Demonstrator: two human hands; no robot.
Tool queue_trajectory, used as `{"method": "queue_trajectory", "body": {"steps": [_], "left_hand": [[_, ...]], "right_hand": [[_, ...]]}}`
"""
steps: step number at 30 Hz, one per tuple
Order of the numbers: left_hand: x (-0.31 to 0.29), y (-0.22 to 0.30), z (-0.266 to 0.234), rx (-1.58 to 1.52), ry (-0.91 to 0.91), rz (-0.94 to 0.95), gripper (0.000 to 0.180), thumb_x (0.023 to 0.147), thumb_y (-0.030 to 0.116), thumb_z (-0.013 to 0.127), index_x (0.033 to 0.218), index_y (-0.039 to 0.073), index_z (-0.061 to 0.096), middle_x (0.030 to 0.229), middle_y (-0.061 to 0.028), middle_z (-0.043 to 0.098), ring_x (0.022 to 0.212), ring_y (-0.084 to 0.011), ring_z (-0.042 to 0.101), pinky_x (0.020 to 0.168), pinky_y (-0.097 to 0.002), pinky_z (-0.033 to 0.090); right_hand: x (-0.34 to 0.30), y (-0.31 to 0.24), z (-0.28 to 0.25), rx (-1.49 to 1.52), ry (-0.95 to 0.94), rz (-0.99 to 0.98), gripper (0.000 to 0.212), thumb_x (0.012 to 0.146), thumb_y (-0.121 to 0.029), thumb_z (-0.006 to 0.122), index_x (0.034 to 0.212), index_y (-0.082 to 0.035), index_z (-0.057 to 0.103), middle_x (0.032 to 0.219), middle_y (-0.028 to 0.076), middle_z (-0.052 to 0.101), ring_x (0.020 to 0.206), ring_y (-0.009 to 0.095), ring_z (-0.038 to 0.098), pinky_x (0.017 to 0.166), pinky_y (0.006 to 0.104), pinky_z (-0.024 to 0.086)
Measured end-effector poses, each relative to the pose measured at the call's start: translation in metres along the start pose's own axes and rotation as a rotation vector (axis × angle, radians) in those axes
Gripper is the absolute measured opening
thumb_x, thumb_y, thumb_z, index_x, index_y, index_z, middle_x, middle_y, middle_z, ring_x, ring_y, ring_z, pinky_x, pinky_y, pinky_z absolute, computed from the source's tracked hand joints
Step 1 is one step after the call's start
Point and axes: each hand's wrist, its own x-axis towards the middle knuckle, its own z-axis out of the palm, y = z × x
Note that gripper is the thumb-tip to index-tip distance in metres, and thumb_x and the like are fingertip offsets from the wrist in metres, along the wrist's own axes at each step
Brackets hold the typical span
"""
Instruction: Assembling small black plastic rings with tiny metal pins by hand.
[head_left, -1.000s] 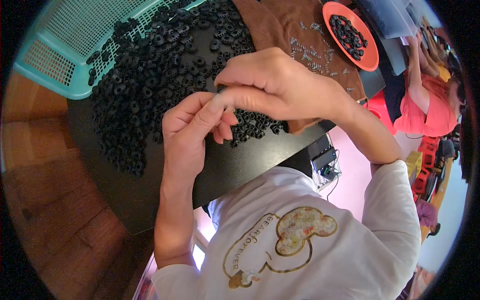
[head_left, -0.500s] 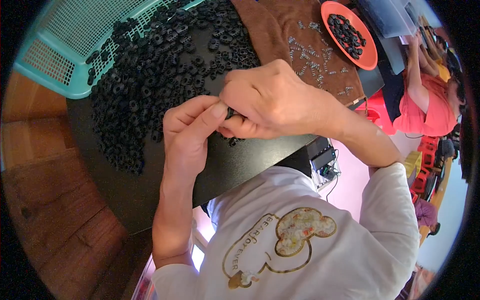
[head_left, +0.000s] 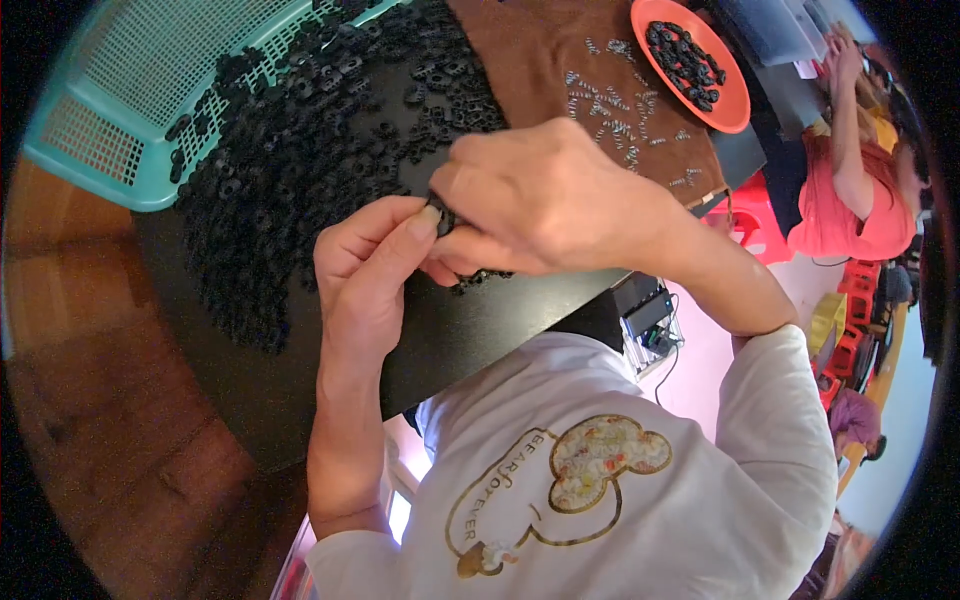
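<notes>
Table (head_left: 465,328), black part (head_left: 442,215) between hands (head_left: 365,275) (head_left: 545,200)

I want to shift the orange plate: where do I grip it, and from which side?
Probably pinch the orange plate by its near rim, coming from the person's side with the right hand. The rim is bare, while black parts sit farther in and a clear box stands to its right. Keep it level, as the parts look loose.

small black part (head_left: 443,217), partly hidden, between left hand (head_left: 365,268) and right hand (head_left: 540,200)
</notes>
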Motion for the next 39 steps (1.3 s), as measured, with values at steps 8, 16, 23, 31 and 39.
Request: {"method": "queue_trajectory", "body": {"steps": [8,16,23,31,39], "left_hand": [[-0.005,-0.007,0.003,0.135,-0.022,-0.051,0.024,0.095,0.014,0.05,0.095,-0.006,0.063,0.079,-0.0113,0.068,0.064,-0.0142,0.063,0.057,-0.0236,0.048],[0.0,-0.005,-0.001,0.138,0.108,0.106,0.031,0.099,0.022,0.046,0.095,-0.004,0.063,0.08,-0.0132,0.068,0.059,-0.0152,0.064,0.052,-0.0233,0.049],[0.002,-0.005,-0.002,0.155,0.208,0.111,0.031,0.099,0.022,0.046,0.092,-0.003,0.063,0.077,-0.0126,0.067,0.057,-0.0146,0.062,0.05,-0.0231,0.048],[0.004,-0.004,-0.005,0.149,0.265,0.14,0.03,0.099,0.022,0.046,0.091,-0.002,0.063,0.077,-0.013,0.067,0.056,-0.0144,0.062,0.049,-0.0234,0.047],[0.01,0.003,-0.016,-0.028,0.453,0.216,0.033,0.099,0.025,0.047,0.086,-0.001,0.062,0.073,-0.0127,0.065,0.051,-0.0136,0.055,0.047,-0.025,0.043]], "right_hand": [[-0.015,0.003,-0.004,-0.011,0.012,-0.04,0.028,0.074,-0.026,0.068,0.075,-0.003,0.052,0.066,0.007,0.049,0.056,0.024,0.057,0.044,0.0357,0.045],[-0.099,0.086,-0.101,-0.286,0.15,0.658,0.037,0.082,-0.029,0.07,0.104,0.0,0.062,0.082,0.016,0.062,0.07,0.027,0.062,0.064,0.036,0.049],[-0.174,0.159,-0.157,-0.411,0.135,0.853,0.036,0.085,-0.025,0.065,0.112,0.0,0.06,0.084,0.017,0.065,0.074,0.03,0.065,0.069,0.0373,0.05],[-0.149,0.143,-0.134,-0.126,0.142,0.935,0.026,0.089,-0.016,0.059,0.108,0.001,0.061,0.085,0.018,0.066,0.078,0.027,0.066,0.069,0.0361,0.05],[-0.014,0.071,-0.027,0.013,-0.08,0.253,0.02,0.083,-0.013,0.059,0.102,-0.005,0.062,0.093,0.015,0.057,0.089,0.036,0.06,0.074,0.0447,0.051]]}}
